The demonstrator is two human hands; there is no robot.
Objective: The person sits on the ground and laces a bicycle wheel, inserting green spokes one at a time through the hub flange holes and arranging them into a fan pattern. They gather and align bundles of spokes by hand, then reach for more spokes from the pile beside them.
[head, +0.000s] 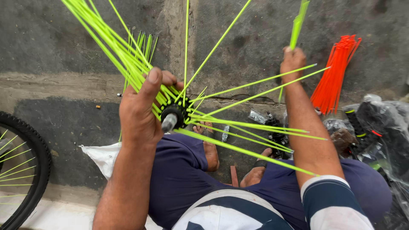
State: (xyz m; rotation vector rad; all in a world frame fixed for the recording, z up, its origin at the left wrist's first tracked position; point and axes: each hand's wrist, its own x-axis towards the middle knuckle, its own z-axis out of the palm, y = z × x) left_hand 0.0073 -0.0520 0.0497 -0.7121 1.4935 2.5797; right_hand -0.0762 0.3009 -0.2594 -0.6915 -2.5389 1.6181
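My left hand (142,106) grips a bunch of neon-green spokes (113,40) gathered at a black wheel hub (174,114) with a metal axle end, held above my lap. More green spokes (255,91) fan out from the hub to the right and upward. My right hand (292,61) is raised at the upper right, closed on a few loose green spokes (299,21) that point up out of view. My bare feet show below the hub on the concrete floor.
A bundle of orange-red spokes (335,76) lies on the concrete at the right. Black parts in clear plastic bags (379,127) sit at the far right. A bicycle wheel with tyre (36,162) and green spokes is at the left edge. A white sack (102,155) lies beside my knee.
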